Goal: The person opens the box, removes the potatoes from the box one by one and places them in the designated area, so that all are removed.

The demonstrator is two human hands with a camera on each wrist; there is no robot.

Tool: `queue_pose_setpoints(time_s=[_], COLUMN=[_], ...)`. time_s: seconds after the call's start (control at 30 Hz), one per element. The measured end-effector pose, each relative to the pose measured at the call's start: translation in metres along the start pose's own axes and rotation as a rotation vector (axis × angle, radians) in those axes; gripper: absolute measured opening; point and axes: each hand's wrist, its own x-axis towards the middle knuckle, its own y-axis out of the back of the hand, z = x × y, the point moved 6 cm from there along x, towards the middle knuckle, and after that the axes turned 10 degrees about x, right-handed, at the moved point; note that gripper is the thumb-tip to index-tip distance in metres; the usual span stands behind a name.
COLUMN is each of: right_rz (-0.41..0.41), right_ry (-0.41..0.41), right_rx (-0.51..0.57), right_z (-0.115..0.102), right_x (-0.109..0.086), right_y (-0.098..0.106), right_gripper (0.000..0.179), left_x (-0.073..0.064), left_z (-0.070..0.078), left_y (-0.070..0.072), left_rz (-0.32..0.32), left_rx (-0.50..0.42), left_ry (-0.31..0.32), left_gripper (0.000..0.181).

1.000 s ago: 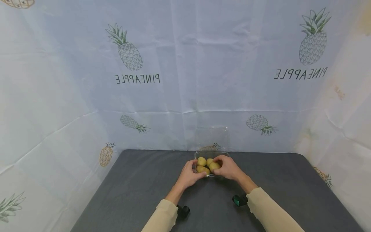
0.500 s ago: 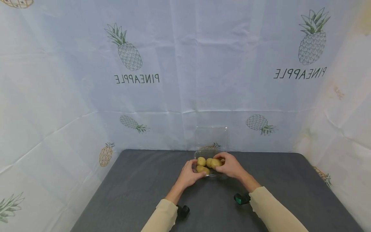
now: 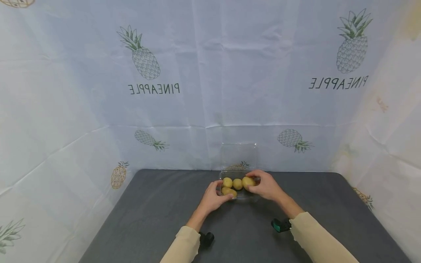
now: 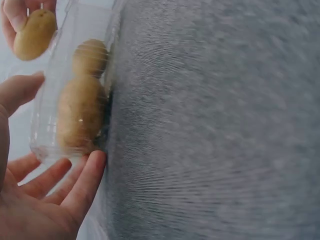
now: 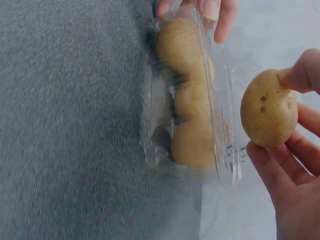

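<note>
A clear plastic clamshell container [image 3: 245, 197] with its lid raised stands near the table's far edge, several yellow potatoes [image 3: 227, 182] lying in it. My left hand [image 3: 212, 197] holds its near left corner, fingers at the end wall and thumb along the front rim. Between thumb and fingertips, my right hand [image 3: 265, 185] pinches another potato [image 5: 269, 108], held above the container's right part. Small dark spots mark its skin. Through the clear wall, a potato [image 5: 192, 145] shows at the right end; in the head view the right hand hides it.
The lid [image 3: 238, 155] stands up against the pineapple-print cloth [image 3: 210, 73] hanging behind. Dark grey fabric covers the table [image 3: 243, 237]. Black wrist devices [image 3: 280, 225] sit under both forearms, by the beige sleeves [image 3: 319, 233].
My right hand has moved right and slightly up with the potato, away from the middle of the container. The left hand stays at the container's left corner.
</note>
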Motion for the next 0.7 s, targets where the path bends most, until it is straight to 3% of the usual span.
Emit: queue_pose_setpoints(time_s=[0.37, 0.7], right_rz=[-0.002, 0.012], right_ry=[-0.005, 0.001], right_rx=[0.005, -0.062], right_z=[-0.001, -0.002], right_x=[-0.009, -0.015], right_y=[0.014, 0.032], right_gripper=[0.041, 0.040], left_x=[0.000, 0.001], left_z=[-0.009, -0.010], left_y=[-0.005, -0.006], left_rz=[0.003, -0.005], left_rx=[-0.060, -0.080], left_ry=[0.001, -0.002], left_gripper=[0.076, 0.075])
